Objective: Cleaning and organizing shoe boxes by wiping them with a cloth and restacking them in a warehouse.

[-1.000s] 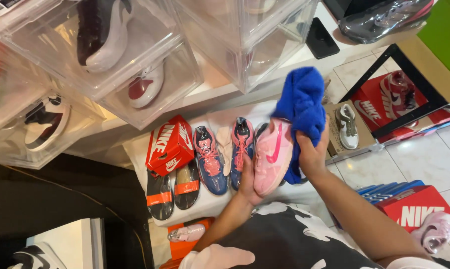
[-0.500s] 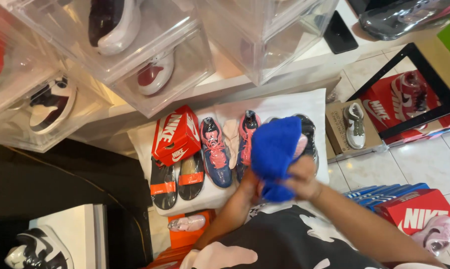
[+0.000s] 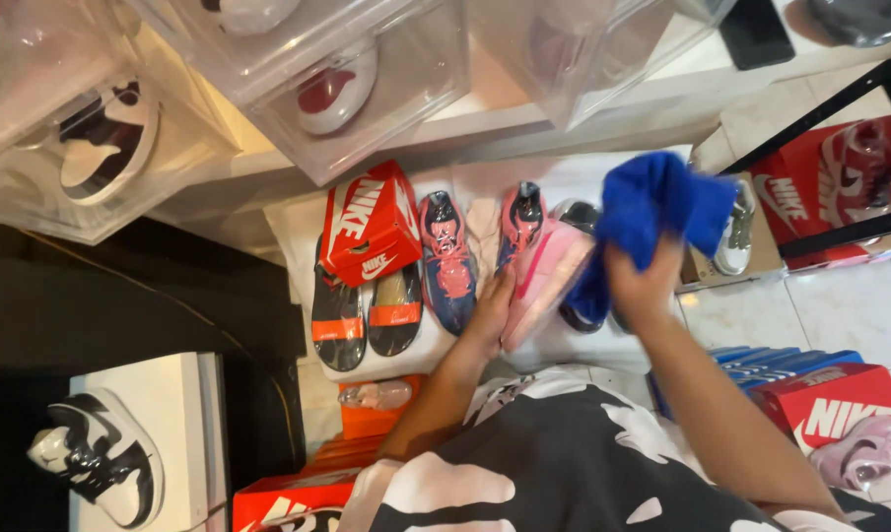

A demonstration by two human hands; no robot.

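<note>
My left hand (image 3: 492,313) grips a pink sneaker (image 3: 547,279) by its heel end, tilted up over a white mat (image 3: 298,232). My right hand (image 3: 645,281) is closed on a bunched blue cloth (image 3: 652,212) held just right of the sneaker's toe, touching its side. On the mat lie a blue and pink sneaker (image 3: 447,261), another one (image 3: 520,219) partly behind the pink sneaker, a pair of black and orange sandals (image 3: 365,315) and a small red shoebox (image 3: 369,222). A dark shoe (image 3: 582,215) shows behind the pink one.
Clear plastic shoe boxes (image 3: 357,89) with sneakers stand stacked at the back. A black and white sneaker (image 3: 101,458) rests on a white box at lower left. Red shoeboxes (image 3: 830,414) and a pale pink shoe (image 3: 864,453) lie at right; a grey sneaker (image 3: 736,236) sits on a brown box.
The blue cloth has swung from covering the pink sneaker out to its right side, uncovering the shoe. My left hand keeps its grip on the sneaker.
</note>
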